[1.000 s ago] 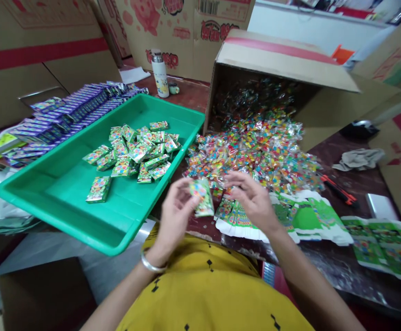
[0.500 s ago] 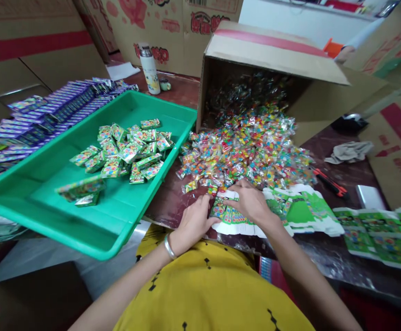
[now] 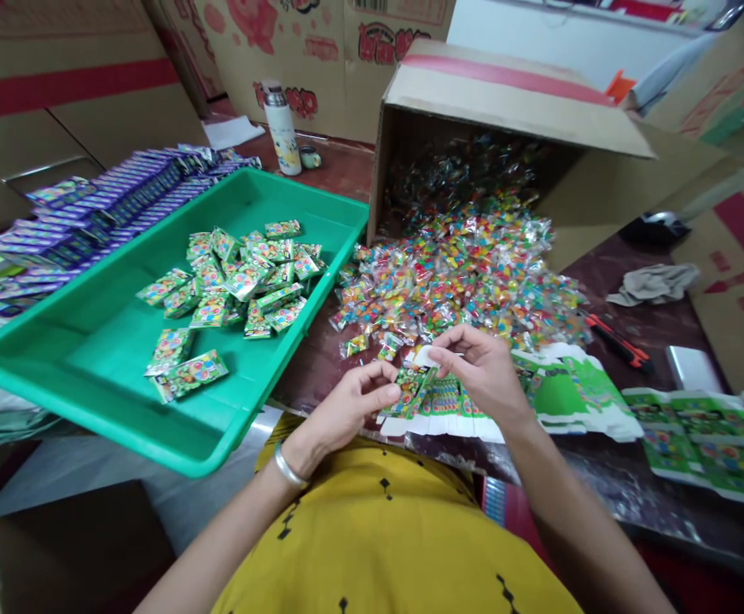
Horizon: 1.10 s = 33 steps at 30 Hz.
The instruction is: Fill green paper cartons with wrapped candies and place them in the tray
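My left hand (image 3: pixel 350 402) pinches the left side of a small green printed candy carton (image 3: pixel 412 390) just above the table edge. At its upper end, my right hand (image 3: pixel 488 368) grips the white flap between thumb and fingers. Beneath and to the right lies a fanned row of flat green cartons (image 3: pixel 551 394) with white edges. Beyond my hands spreads a heap of clear packets of colourful candies (image 3: pixel 462 281), spilling from a cardboard box (image 3: pixel 506 85) on its side. A green tray (image 3: pixel 96 303) at left holds several filled-looking candy boxes (image 3: pixel 244 277).
Purple boxes (image 3: pixel 122 192) are stacked behind the tray. A white flask (image 3: pixel 281 136) and small cup (image 3: pixel 309 157) stand farther back. On the right lie a red-and-black cutter (image 3: pixel 619 343), a grey cloth (image 3: pixel 653 283) and more flat green cartons (image 3: pixel 711 435).
A blurred box in the tray now rests still beside another. My hands have lifted a carton off the flat row, and my right hand has moved onto its flap.
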Available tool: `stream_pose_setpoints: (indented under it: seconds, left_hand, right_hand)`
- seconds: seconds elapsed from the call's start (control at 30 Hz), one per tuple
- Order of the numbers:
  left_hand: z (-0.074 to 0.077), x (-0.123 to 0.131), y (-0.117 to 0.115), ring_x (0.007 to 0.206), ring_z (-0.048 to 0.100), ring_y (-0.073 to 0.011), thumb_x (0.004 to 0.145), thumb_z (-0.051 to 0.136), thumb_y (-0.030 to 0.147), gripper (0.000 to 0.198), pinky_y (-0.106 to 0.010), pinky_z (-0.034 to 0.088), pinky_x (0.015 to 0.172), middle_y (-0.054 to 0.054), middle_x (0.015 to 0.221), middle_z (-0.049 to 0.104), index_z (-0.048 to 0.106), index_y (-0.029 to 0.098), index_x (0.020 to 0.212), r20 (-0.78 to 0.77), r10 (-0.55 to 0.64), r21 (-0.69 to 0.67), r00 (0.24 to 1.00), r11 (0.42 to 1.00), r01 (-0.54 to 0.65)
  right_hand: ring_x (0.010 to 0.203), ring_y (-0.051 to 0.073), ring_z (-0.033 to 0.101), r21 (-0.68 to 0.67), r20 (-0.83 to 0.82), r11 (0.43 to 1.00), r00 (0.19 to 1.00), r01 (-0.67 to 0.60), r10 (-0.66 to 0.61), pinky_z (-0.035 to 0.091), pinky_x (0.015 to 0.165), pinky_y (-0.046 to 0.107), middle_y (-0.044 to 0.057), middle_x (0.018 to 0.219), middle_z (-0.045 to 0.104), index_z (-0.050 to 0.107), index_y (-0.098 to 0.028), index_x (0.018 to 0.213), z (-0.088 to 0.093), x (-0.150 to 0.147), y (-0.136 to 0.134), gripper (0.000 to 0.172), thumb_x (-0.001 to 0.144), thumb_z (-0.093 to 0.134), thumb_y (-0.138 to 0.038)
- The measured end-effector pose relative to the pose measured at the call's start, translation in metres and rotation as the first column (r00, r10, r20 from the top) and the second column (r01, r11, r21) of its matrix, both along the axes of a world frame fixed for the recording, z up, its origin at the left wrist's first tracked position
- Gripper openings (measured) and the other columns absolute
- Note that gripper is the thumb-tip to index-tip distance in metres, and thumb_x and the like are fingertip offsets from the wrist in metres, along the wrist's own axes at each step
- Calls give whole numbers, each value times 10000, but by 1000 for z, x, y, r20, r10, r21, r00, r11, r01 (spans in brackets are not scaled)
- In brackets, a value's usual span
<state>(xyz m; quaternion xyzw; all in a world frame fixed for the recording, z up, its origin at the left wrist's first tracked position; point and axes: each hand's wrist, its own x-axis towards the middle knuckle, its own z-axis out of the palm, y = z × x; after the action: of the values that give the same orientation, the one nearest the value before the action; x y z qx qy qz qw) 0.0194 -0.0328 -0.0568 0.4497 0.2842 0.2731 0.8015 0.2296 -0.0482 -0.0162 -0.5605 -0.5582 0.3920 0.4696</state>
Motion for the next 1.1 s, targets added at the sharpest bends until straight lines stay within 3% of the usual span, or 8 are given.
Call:
stream_pose_setpoints:
  seconds: [0.1,0.23,0.4,0.53,0.7,0.9,1.0,1.1]
  left_hand:
    - [1,1,-2,859,696,-227,749,777,405,518,-338,508,795,-105,990,704,590,165,1169,293,-80,-244,953,957,156]
    - [-1,1,-2,948,701,-253,706,827,328,626,-332,506,864,-130,1056,723,584,150,1255,355,3,-290,935,951,108]
    - [-2,-5,-2,881,683,-209,674,850,334,537,-272,495,797,-111,1023,726,686,128,1142,267,-52,-212,962,971,112]
    - [0,-7,-4,828,670,-197,718,814,329,440,-286,489,779,-88,923,732,717,123,1094,133,-137,-127,981,980,154]
    - [-1,-1,-4,790,630,-158,811,728,329,292,-272,484,768,-45,884,711,727,142,1035,28,189,-19,982,982,-189]
    - [0,8,-12,727,593,-105,756,783,244,431,-201,492,663,22,836,629,623,216,1155,6,525,192,851,835,-516]
    - [3,6,-15,783,629,-118,771,766,226,603,-211,524,673,0,974,627,523,281,1321,-9,552,343,834,785,-516]
    - [5,2,-16,764,624,-109,819,713,243,469,-205,522,659,-24,1061,632,575,258,1267,-81,485,432,871,804,-408]
  right_hand:
    - [765,163,639,140,111,990,993,30,-46,544,646,303,53,978,655,675,-215,985,3,-14,-9,139,874,664,-297]
    - [952,207,590,316,457,946,886,-75,-82,503,835,375,85,1080,586,645,-250,1227,1,-26,-23,339,888,648,-263]
    - [592,123,518,-4,389,974,897,-227,211,430,572,263,-41,683,544,606,-225,1108,5,-22,-25,272,864,690,-310]
    - [535,96,479,-212,220,911,891,-354,397,364,492,223,-55,611,531,565,-202,765,16,-13,-16,223,825,728,-341]
    - [720,144,600,-22,94,999,995,-40,42,468,575,228,-4,822,640,600,-224,1019,4,-23,-16,335,760,789,-322]
    - [716,161,647,42,-107,989,985,139,-134,531,654,277,10,834,694,643,-234,1030,-27,-52,-24,214,838,712,-303]
    - [777,178,664,130,-148,967,969,219,-199,540,701,309,25,936,704,609,-273,1217,-34,-60,-25,396,836,715,-276]
    - [782,174,642,205,-55,951,973,229,-223,523,718,323,28,952,677,650,-296,1193,-40,-60,-24,332,864,683,-273]
